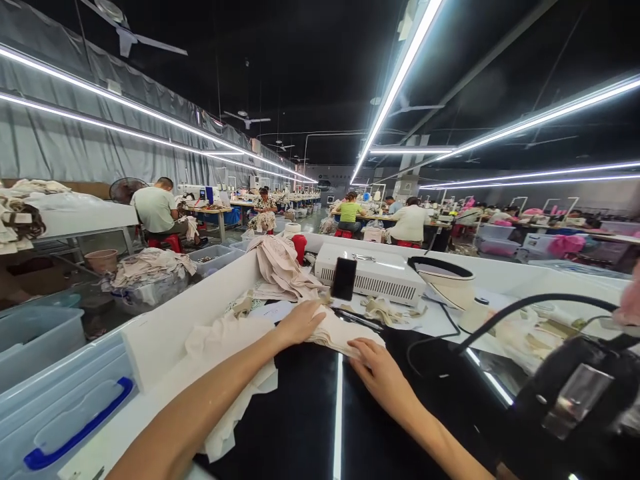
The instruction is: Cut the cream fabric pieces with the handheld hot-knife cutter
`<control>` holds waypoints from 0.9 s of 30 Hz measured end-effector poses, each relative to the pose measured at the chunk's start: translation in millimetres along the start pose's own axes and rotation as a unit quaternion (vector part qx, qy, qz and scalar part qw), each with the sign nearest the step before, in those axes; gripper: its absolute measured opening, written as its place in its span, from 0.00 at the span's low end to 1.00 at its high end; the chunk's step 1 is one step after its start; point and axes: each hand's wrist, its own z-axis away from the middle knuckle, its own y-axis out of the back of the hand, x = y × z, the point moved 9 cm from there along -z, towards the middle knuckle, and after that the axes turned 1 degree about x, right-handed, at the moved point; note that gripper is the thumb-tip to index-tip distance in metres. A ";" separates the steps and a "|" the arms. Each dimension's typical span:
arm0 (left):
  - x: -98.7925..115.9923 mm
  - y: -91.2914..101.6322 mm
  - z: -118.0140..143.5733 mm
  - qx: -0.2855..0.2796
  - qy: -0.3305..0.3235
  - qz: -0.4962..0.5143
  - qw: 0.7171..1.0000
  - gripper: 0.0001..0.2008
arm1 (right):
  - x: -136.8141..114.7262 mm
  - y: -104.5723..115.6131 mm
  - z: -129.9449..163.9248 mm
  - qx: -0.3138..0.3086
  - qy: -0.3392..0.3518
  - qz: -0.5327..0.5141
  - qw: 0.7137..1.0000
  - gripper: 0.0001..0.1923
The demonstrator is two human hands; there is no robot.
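A cream fabric piece (pixel 336 331) lies on the glossy black worktop (pixel 300 413), just in front of a white ribbed machine (pixel 373 273) and a dark phone (pixel 344 279) standing upright. The left hand (pixel 301 322) rests flat on the cloth's left end with fingers loosely together, while the right hand (pixel 376 363) presses palm-down on its near right edge, fingers slightly spread. More cream cloth (pixel 283 267) is heaped behind, and a clear bin with a blue handle (pixel 75 437) sits at far left.

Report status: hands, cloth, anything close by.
Left hand and right hand flat on the cream cloth. Phone upright just behind. Black cable to the right.
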 end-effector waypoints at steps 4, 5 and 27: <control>-10.5 34.3 20.7 0.002 0.035 -0.048 0.998 0.17 | -31.1 1.9 13.7 -0.028 0.002 -0.023 0.999 0.18; -17.1 44.4 28.8 0.002 0.051 -0.066 0.996 0.14 | -39.2 1.6 17.6 -0.036 0.003 -0.029 0.999 0.17; -106.5 98.2 160.4 -0.008 0.238 -0.060 0.969 0.17 | -98.1 -47.4 66.0 -0.156 0.049 -0.126 0.978 0.17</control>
